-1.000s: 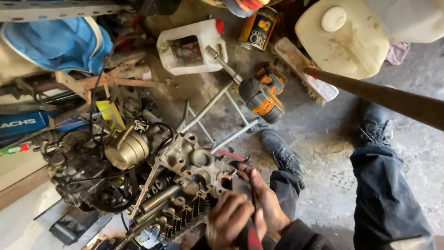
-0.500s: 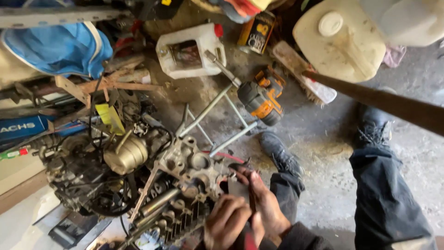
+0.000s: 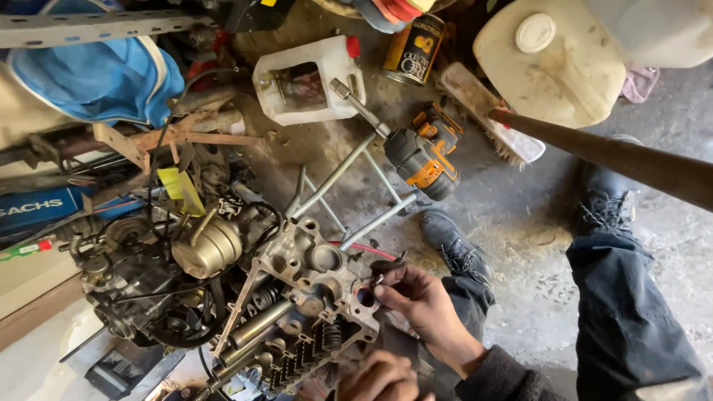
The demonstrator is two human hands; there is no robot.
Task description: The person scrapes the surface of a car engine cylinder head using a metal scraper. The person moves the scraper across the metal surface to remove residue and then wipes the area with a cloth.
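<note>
Now 2 hands: right hand (image 3: 423, 301) pinching small metal bit at cylinder head (image 3: 312, 297); left hand (image 3: 380, 377) grip unclear.

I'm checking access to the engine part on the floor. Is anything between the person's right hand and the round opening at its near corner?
Nothing visible. The right hand already has its fingertips at the round opening of the cylinder head, pinching a small metal piece. The left hand is lower, beside the head's near edge.

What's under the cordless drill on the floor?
The drill lies across a grey metal tube frame on the dirty concrete floor. One tube runs beneath its body; whatever is directly below the drill is covered.
</note>
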